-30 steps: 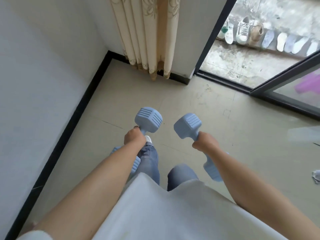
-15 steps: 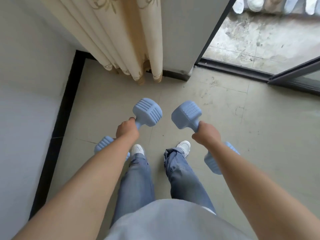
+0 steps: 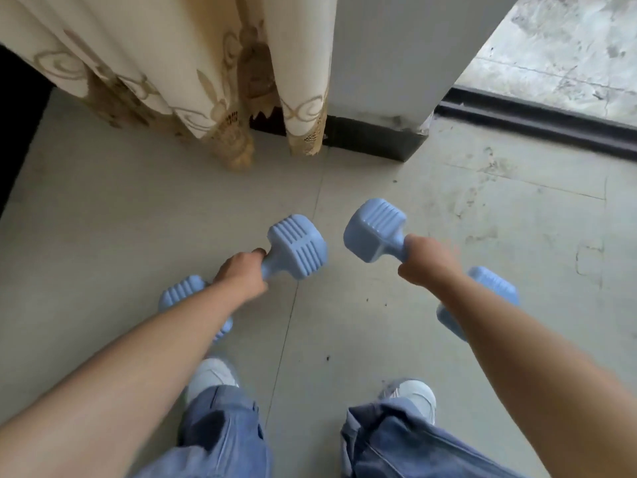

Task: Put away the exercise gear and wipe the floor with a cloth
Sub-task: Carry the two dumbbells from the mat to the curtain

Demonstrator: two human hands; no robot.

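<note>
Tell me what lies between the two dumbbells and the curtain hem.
Only bare floor, in the head view: pale tile with one grout line. Left dumbbell and right dumbbell hang short of the curtain.

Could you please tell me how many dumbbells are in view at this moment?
2. One light blue dumbbell is gripped in the left hand and the other dumbbell in the right hand, both held above the floor. No others show; some may lie outside the view.

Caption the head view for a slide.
Each hand, left and right, grips a blue dumbbell above the floor near the curtain.
</note>
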